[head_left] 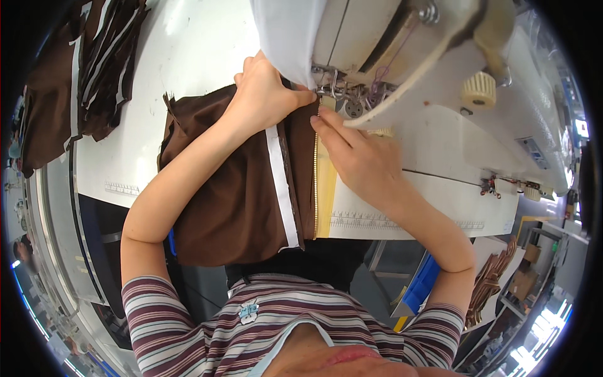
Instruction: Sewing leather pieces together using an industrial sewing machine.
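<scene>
A piece of brown fabric (220,188) lies on the sewing table, its near part hanging over the front edge. A white strip (282,188) runs down it. To the right of that strip lies a zipper (323,188) with gold-coloured teeth and yellow tape, its far end at the sewing machine's presser foot (321,92). My left hand (267,94) is bent over the fabric's far edge, thumb by the foot; its other fingers are partly hidden. Thumb and forefinger of my right hand (364,157) pinch the zipper just nearer than the foot.
The sewing machine (440,69) takes up the far right. White cloth (286,38) hangs beside its needle area. More brown pieces with white strips (94,75) are piled at the far left. A blue bin (422,283) and striped brown pieces (493,283) are below the table at right.
</scene>
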{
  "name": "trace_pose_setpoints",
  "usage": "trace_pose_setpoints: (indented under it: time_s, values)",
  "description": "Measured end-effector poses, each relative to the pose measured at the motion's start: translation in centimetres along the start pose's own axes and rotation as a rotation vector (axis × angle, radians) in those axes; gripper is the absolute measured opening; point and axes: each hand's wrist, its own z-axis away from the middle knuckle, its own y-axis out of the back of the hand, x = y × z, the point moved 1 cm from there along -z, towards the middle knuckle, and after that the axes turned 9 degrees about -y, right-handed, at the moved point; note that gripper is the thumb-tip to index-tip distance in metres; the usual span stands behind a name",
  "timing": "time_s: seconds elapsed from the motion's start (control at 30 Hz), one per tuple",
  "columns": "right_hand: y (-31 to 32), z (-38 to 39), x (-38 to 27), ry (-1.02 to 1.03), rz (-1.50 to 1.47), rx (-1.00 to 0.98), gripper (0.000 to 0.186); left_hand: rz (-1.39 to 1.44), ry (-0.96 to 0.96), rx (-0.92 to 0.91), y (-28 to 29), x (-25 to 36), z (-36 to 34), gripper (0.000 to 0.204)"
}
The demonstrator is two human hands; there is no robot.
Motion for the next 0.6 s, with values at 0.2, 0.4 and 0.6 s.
trace_pose_setpoints:
  time_s: [0.2,0.4,0.6]
  values:
    - [0.5,-0.3,-0.2,-0.008,0.120,-0.078,0.030,-0.121,-0.094,-0.096,0.5,1.0,-0.3,0.034]
    - [1.0,-0.7,-0.6,-0.030,0.202,-0.156,0.034,-0.096,-0.187,-0.207,1.5,2.1,-1.8,0.024]
    - [0.2,-0.4,0.0,-0.022,0.257,-0.140,0.034,0.010,-0.192,-0.229,1.7,2.3,-2.2,0.023]
